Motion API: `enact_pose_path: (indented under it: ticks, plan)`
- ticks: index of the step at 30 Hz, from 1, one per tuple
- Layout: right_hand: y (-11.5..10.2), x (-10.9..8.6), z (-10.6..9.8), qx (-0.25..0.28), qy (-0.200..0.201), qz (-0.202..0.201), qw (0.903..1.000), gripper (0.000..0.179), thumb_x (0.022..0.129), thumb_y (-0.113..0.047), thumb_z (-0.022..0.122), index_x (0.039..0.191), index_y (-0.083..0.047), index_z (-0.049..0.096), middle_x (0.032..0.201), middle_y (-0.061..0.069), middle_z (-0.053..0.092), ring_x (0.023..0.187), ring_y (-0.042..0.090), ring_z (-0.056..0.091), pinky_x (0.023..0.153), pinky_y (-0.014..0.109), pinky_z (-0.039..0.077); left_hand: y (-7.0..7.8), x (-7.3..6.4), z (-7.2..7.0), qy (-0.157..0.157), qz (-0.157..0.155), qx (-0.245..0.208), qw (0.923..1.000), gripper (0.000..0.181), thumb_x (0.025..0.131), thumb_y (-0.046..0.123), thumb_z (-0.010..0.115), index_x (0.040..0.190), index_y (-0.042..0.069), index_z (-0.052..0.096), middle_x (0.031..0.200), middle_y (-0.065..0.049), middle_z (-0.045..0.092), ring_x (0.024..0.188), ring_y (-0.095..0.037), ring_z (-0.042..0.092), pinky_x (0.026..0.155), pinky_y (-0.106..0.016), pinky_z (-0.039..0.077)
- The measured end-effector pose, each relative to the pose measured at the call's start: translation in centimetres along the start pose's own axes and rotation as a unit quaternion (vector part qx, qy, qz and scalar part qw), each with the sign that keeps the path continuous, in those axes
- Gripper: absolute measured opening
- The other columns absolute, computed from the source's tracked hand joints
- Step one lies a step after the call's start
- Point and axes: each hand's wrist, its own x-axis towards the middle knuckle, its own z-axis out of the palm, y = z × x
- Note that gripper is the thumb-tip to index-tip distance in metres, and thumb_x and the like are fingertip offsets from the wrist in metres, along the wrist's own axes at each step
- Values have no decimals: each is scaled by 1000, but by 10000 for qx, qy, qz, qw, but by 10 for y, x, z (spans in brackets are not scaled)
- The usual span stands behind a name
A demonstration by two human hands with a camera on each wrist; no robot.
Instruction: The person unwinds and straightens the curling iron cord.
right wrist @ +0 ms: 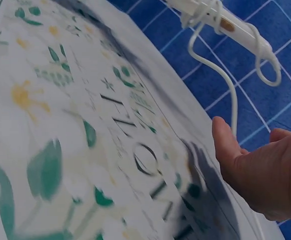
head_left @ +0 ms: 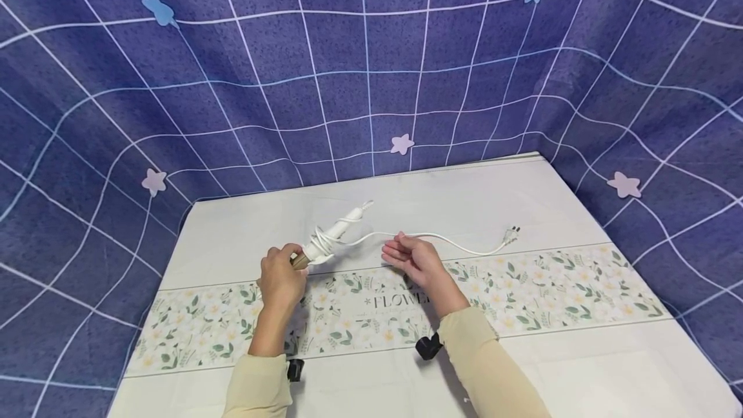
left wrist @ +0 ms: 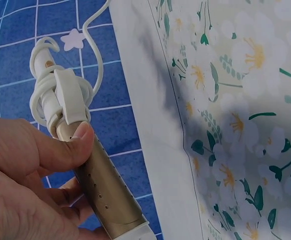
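Observation:
A curling iron with a white handle [head_left: 342, 227] and a gold barrel [left wrist: 105, 185] is held up at a tilt over the table. My left hand [head_left: 282, 279] grips the barrel, thumb on one side and fingers round the other. Loops of white cord [left wrist: 45, 82] are wound about the handle near the clamp lever [left wrist: 69, 95]. From there the loose cord [head_left: 453, 242] runs right to a two-pin plug [head_left: 511, 235]. My right hand [head_left: 419, 262] is spread beside this cord, fingers extended; the cord passes behind it in the right wrist view, and contact is unclear.
A white table cover [head_left: 244, 224] with a flowered band [head_left: 220, 321] lies under both hands. Behind and at the sides hangs a blue curtain [head_left: 342, 102] with a grid and star pattern. A dark wrist-camera mount [head_left: 428, 347] sits by the right sleeve.

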Motion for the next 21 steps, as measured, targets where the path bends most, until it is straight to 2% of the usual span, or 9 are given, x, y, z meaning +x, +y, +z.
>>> enact_pose_path:
  ticks: [5, 10, 14, 17, 21]
  plan:
    - [11, 7, 8, 393, -416, 401, 9976, 49, 104, -10, 37, 142, 17, 21, 143, 40, 28, 134, 48, 32, 107, 53, 33, 2, -1, 0, 3, 8, -13, 10000, 42, 76, -3, 74, 115, 8, 64, 102, -17, 54, 100, -36, 49, 82, -61, 38]
    - [20, 15, 15, 885, -663, 678, 9915, 40, 104, -8, 35, 139, 12, 29, 146, 37, 27, 136, 49, 28, 109, 54, 29, 4, -1, 0, -19, -4, -21, 10000, 42, 75, -3, 75, 115, 9, 65, 102, -17, 55, 99, -35, 50, 81, -59, 38]
    - [23, 21, 20, 1486, -702, 812, 9831, 39, 103, -5, 37, 139, 8, 30, 149, 33, 26, 138, 46, 25, 111, 53, 26, 5, -2, 0, -77, -11, -47, 10000, 42, 76, -3, 75, 115, 9, 65, 102, -16, 55, 99, -35, 49, 81, -58, 37]
    - [21, 24, 23, 1953, -670, 899, 9743, 47, 102, -2, 37, 146, 5, 24, 151, 30, 24, 140, 42, 25, 112, 52, 24, 5, -3, 0, -117, -42, -55, 9999, 42, 75, -3, 74, 115, 9, 65, 103, -16, 55, 99, -34, 49, 82, -58, 37]
    - [15, 28, 27, 2191, -635, 873, 9697, 51, 101, 1, 36, 149, 4, 19, 153, 26, 24, 141, 38, 26, 113, 49, 24, 4, -5, 2, -170, -56, -22, 9998, 42, 75, -3, 75, 115, 9, 65, 102, -15, 56, 98, -33, 50, 81, -56, 38]
